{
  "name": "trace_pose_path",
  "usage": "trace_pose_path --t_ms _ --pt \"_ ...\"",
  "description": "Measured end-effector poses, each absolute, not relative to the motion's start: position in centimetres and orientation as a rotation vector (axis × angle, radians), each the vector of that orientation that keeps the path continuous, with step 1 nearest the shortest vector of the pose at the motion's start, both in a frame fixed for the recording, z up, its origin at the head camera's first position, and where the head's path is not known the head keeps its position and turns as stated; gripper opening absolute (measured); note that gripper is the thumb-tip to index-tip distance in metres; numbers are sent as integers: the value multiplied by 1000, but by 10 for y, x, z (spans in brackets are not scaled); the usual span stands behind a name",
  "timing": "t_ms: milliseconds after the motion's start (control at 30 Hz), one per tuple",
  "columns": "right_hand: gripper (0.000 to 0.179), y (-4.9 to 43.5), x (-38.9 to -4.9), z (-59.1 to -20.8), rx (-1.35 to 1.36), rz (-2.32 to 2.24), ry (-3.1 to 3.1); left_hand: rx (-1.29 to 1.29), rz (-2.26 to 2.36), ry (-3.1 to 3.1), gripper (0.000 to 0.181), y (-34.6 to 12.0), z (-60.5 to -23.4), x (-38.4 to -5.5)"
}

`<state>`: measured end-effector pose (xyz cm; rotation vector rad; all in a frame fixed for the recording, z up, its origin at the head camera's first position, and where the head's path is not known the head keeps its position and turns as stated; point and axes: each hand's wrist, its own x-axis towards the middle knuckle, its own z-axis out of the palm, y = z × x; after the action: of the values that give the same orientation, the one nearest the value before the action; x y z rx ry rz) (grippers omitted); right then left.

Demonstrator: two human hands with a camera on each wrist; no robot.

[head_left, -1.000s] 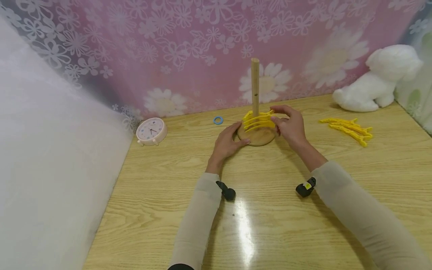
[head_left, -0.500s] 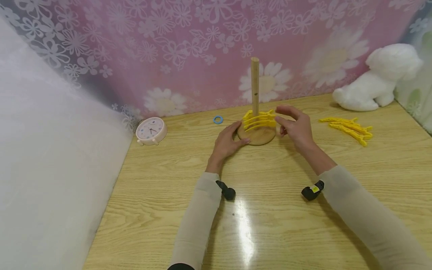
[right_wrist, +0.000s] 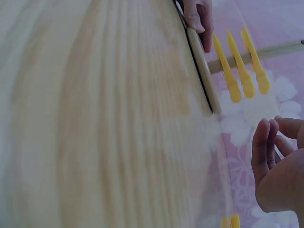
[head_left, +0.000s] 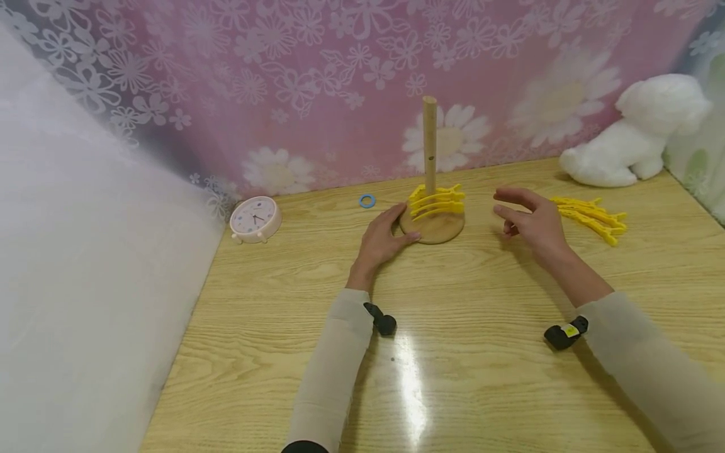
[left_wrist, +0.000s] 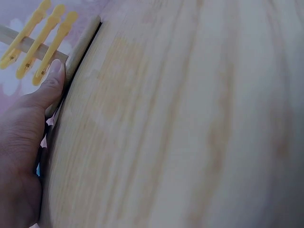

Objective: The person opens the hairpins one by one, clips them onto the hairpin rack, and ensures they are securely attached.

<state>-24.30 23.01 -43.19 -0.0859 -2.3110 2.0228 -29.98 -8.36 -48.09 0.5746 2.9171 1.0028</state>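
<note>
A wooden stand has a round base (head_left: 433, 234) and an upright post (head_left: 430, 135). Three yellow plastic clips (head_left: 438, 206), one above another, are fixed across the lower post; the right wrist view also shows these clips (right_wrist: 245, 66). With thumb and fingers around the near left rim, my left hand (head_left: 382, 238) holds the base; its thumb shows beside the rim in the left wrist view. Off to the right, my right hand (head_left: 535, 226) is in the air with loosely bent fingers and nothing in them. Behind it lie several more yellow clips (head_left: 595, 218), partly hidden by the hand.
A blue ring (head_left: 367, 201) lies behind and left of the stand. At the left edge of the wood-grain table (head_left: 272, 327) is a pink alarm clock (head_left: 255, 219). A white plush toy (head_left: 634, 135) sits at the back right, against the flowered pink backdrop (head_left: 340, 75).
My right hand has let go of the clips on the post and moved right, towards the loose clips. The left hand stays at the base, and the stand has not moved.
</note>
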Motion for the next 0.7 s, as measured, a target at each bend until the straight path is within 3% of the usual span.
trace_pose_path --t_ms 233,700 --pt "46 264 -229 -432 -111 1953 -2419 573 1000 2910 84 -84 -482 -300" --pt "40 325 -210 -434 -204 2002 -2384 582 1004 2929 84 -84 -485 -302"
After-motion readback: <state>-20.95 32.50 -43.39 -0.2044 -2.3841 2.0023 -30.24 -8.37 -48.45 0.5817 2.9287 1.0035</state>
